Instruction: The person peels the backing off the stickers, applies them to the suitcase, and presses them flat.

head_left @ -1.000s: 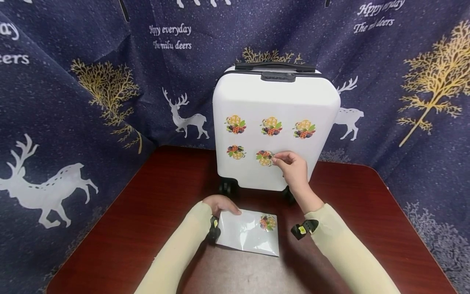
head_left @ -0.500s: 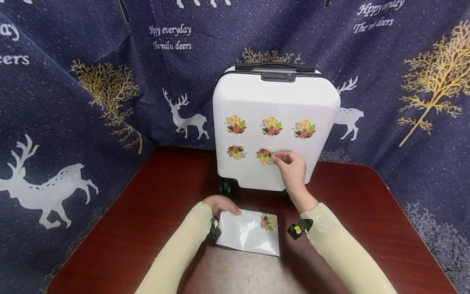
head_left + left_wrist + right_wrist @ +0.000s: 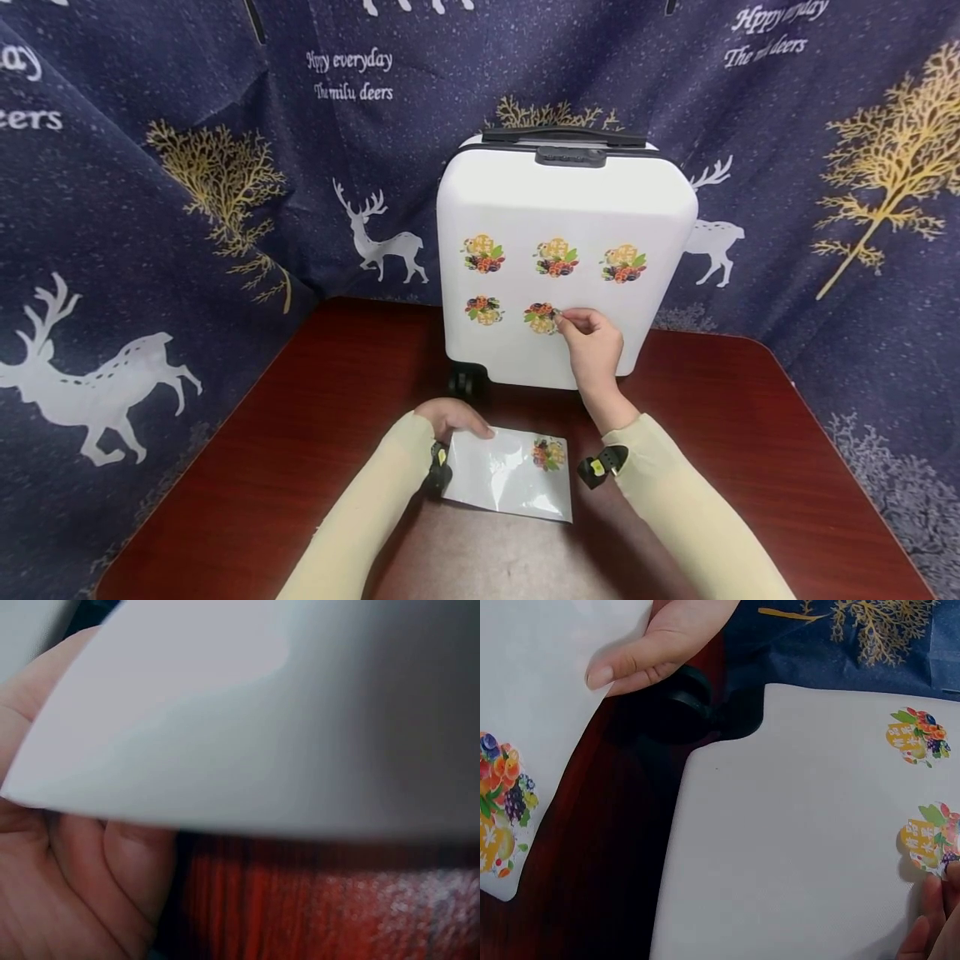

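My right hand (image 3: 597,350) pinches the edge of a round fruit sticker (image 3: 538,318) between thumb and fingertips, against the lower middle of a white suitcase (image 3: 570,196). In the right wrist view this sticker (image 3: 922,838) casts a shadow on the shell beside it. Lower down, my left hand (image 3: 450,416) grips the upper left corner of a glossy white sticker sheet (image 3: 472,471), thumb on top and the other fingers underneath. One fruit sticker (image 3: 549,453) shows on the sheet's upper right. From the left wrist, the blank sheet (image 3: 225,750) covers most of the view.
Three fruit stickers, including a middle one (image 3: 556,257), form a row on the suitcase; another sticker (image 3: 484,310) sits below the left one. The suitcase stands on its wheels (image 3: 462,382) on a dark red table (image 3: 352,358). A blue deer-print cloth (image 3: 247,83) hangs behind.
My right wrist and forearm have swung a little to the left, and the pinched sticker has shifted slightly upward. The left hand and sheet stay in place.
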Tool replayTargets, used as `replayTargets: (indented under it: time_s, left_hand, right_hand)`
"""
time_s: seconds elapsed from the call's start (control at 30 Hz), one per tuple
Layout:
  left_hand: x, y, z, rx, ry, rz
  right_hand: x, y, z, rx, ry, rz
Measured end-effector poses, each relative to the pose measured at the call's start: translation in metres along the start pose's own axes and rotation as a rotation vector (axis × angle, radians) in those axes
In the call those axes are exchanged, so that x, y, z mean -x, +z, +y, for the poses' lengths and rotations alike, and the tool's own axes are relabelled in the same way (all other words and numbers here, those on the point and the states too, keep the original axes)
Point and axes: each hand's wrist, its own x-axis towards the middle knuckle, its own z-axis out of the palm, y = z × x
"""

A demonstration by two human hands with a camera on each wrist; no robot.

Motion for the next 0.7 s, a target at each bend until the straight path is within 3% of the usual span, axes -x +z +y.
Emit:
replayTargets:
  time_s: [0.7]
  left_hand:
    - [0.002,0.0,0.002,-0.012,-0.001,0.003]
  right_hand:
    - [0.005,0.012,0.004,-0.104,-0.008,0.115]
